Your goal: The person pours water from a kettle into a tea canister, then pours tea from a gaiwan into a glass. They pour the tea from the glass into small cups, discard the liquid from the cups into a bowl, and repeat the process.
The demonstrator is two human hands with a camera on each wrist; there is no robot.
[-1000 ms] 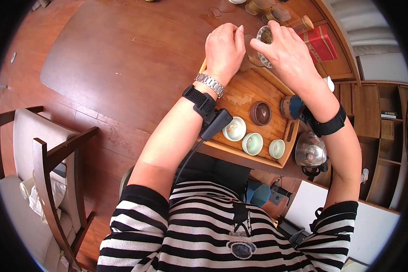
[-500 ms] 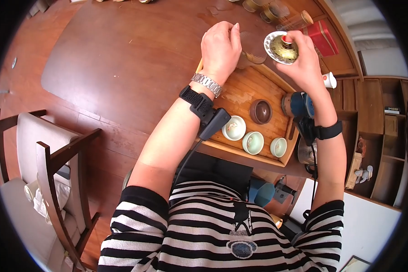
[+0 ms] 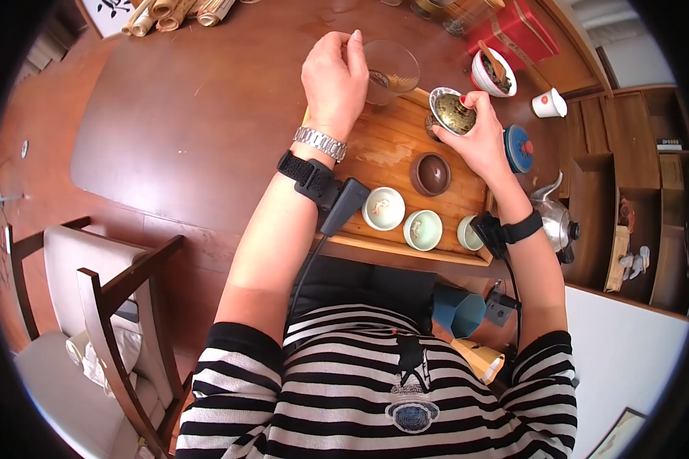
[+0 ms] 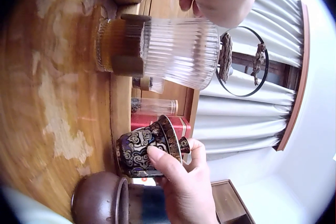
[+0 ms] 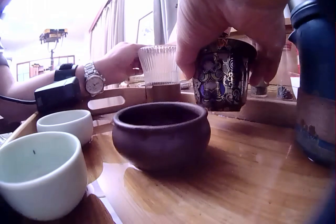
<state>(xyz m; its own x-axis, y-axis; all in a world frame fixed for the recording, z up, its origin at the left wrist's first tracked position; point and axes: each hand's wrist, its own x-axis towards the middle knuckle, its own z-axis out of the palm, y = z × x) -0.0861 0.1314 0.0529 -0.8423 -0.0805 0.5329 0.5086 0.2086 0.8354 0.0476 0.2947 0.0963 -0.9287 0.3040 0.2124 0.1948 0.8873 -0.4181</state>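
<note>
R hand (image 3: 478, 141) has the lidded cup (image 5: 220, 74) over the tray (image 3: 394, 157), near upright; thumb & fingers span it near the rim, w/ a finger at the lid knob, prob. b/c that keeps the lid seated & the grip off most of the body. L hand (image 3: 335, 80) is right beside the ribbed glass pitcher (image 4: 181, 50), near its rim, which would suit steadying it; its fingertips are partly hidden, so can't tell whether it grips or just touches. Pitcher stands upright, brown liquid low inside, within easy reach of the cup. Dark bowl (image 5: 160, 134) sits btwn pitcher & body, close to both hands; three pale cups (image 3: 422, 229) line the near edge, leaving the hands room. Blue canister (image 3: 517, 149) stands off to the R, away from the pitcher.
</note>
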